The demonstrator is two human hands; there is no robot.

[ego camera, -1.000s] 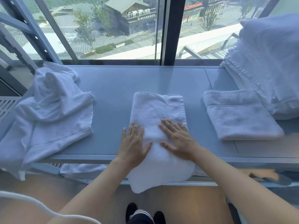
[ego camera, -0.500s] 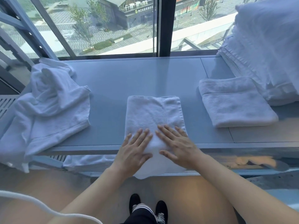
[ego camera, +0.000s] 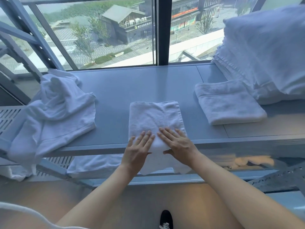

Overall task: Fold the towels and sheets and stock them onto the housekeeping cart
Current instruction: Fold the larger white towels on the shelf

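white towel (ego camera: 153, 119) folded at the front edge of the grey shelf (ego camera: 132, 86), near end hanging over, left hand (ego camera: 137, 149) and right hand (ego camera: 178, 142) flat on it with fingers straight, folded towel (ego camera: 227, 103) toward the right edge, crumpled towels (ego camera: 54, 109) at the left edge

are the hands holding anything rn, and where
Nothing is gripped: left hand and right hand press flat on the near end of the towel.

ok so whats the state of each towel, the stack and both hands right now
middle towel: partly folded, near end hanging off the shelf edge
right towel: folded, lying flat
left towels: unfolded, crumpled heap
linen stack: folded, piled high
left hand: flat, pressing the middle towel
right hand: flat, pressing the middle towel
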